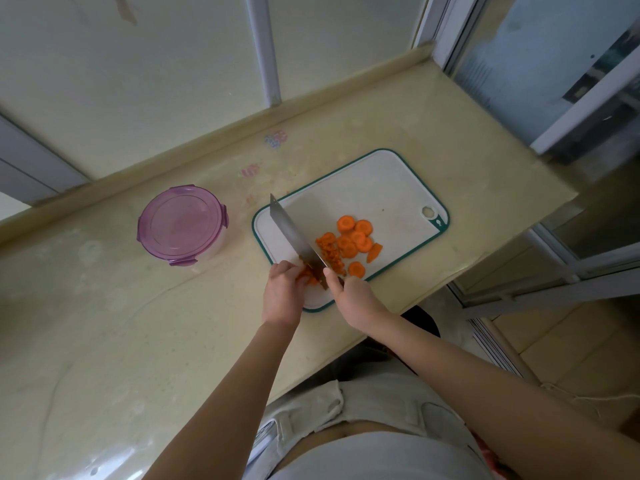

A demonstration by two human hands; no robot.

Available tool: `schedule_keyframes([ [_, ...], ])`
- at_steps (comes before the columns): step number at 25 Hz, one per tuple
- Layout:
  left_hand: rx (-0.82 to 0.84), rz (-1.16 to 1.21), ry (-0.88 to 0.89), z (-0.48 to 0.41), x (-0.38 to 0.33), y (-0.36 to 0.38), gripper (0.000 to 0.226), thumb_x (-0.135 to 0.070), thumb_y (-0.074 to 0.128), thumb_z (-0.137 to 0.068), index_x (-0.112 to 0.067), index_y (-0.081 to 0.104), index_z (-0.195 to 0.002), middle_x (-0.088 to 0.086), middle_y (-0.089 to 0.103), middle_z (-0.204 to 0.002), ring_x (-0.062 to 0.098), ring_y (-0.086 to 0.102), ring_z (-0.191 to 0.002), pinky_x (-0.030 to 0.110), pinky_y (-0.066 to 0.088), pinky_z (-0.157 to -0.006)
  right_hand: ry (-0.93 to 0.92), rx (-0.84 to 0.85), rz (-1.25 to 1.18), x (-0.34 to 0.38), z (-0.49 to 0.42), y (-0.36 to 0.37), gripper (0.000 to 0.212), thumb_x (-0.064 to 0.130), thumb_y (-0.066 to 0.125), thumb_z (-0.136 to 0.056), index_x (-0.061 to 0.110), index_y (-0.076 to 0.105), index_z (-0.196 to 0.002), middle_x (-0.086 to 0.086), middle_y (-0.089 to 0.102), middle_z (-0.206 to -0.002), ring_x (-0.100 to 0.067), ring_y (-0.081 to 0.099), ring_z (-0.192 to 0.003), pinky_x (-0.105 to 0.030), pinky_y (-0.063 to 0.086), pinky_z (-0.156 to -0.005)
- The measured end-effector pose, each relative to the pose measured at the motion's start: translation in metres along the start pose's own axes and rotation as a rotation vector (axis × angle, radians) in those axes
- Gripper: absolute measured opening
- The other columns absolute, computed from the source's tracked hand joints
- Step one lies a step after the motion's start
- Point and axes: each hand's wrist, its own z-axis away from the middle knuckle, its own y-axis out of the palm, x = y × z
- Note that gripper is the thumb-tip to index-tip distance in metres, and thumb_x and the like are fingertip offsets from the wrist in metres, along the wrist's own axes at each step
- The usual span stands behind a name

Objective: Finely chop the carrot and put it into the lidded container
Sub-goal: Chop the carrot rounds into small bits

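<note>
Head: left fingers [291, 271] hold carrot [311, 278], right fingers [330, 276] grip knife [294, 233], lidded container [181, 223] beside board [363, 188].

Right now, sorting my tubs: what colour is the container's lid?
Lid: translucent purple, head view.

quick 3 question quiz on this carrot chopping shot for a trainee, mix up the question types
1. True or false: the container stands open with its lid off.
2. The whole carrot rounds lie: A on the cutting board; B inside the container; C none are left.
3. Fill the gap: the right hand grips the ___ while the left hand holds the carrot piece being cut.

Key: 1 false, the purple lid is on; 2 A; 3 knife.
</note>
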Motion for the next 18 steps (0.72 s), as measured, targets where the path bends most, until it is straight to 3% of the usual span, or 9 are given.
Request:
schedule_keyframes([
  [6,0.006,-0.002,-0.042,0.0,-0.004,0.001,0.023,-0.007,0.057,-0.089,-0.006,0.068,-0.109,0.011,0.061,-0.101,0.024,0.049,-0.1,0.016,0.033,-0.081,-0.01,-0.029,-0.021,-0.001,0.001,-0.006,0.06,0.048,0.028,-0.1,0.012,0.034,-0.052,-0.001,0.039,-0.05,-0.013,0.039,-0.046,-0.024,0.029,-0.048],
  [11,-0.034,-0.042,0.0,0.003,-0.001,-0.006,0.027,-0.014,0.061,-0.088,-0.006,0.065,-0.114,0.01,0.063,-0.109,0.025,0.051,-0.102,0.03,0.04,-0.09,-0.01,-0.003,-0.013,-0.005,0.002,-0.014,0.061,0.05,0.029,-0.099,0.012,0.033,-0.051,0.0,0.036,-0.048,-0.013,0.037,-0.044,-0.024,0.029,-0.05],
  [18,0.027,-0.054,0.006,0.001,0.002,-0.006,0.022,-0.012,0.06,-0.088,-0.007,0.068,-0.108,0.008,0.059,-0.1,0.022,0.048,-0.097,0.016,0.033,-0.08,-0.017,0.013,0.019,0.0,0.008,-0.012,0.06,0.051,0.029,-0.099,0.011,0.034,-0.054,-0.001,0.037,-0.05,-0.015,0.039,-0.046,-0.028,0.032,-0.051],
])
